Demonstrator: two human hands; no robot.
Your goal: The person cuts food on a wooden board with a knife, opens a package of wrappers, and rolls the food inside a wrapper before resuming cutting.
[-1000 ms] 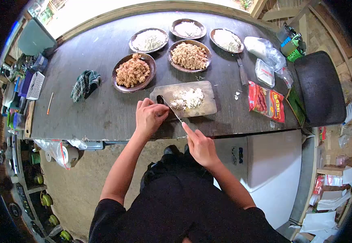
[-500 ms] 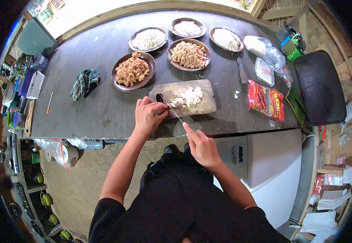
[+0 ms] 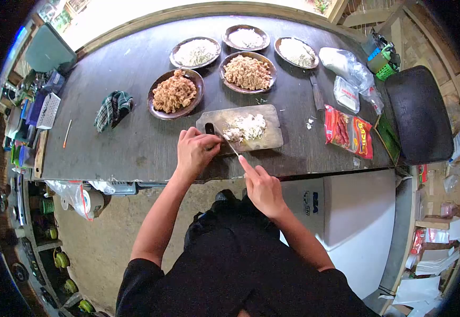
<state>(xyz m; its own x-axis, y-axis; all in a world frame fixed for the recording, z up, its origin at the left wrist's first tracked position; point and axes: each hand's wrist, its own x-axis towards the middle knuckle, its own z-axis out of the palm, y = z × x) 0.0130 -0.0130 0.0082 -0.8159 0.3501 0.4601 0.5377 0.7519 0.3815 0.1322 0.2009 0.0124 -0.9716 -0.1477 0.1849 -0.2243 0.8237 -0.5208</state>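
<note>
A wooden cutting board (image 3: 268, 138) lies near the table's front edge, with a heap of pale chopped pieces (image 3: 248, 127) on it. My right hand (image 3: 265, 189) is closed around a knife (image 3: 232, 148), its forefinger stretched along the top; the handle is hidden in the palm. The thin blade points up and left over the board. At the board's left end, my left hand (image 3: 194, 153) is closed, fingertips beside the blade. What those fingers hold is hidden. Just above them is a dark oval spot (image 3: 209, 128), perhaps a hole in the board.
Behind the board stand plates of brown fried food (image 3: 175, 95), light-brown pieces (image 3: 248, 73) and white shreds (image 3: 195, 53). To the right lie another knife (image 3: 317, 94), a red packet (image 3: 348, 132) and plastic bags (image 3: 346, 66). A checked cloth (image 3: 113, 110) lies left.
Both hands stay at the board in almost the same place. The knife blade has shifted slightly and the view has moved a little.
</note>
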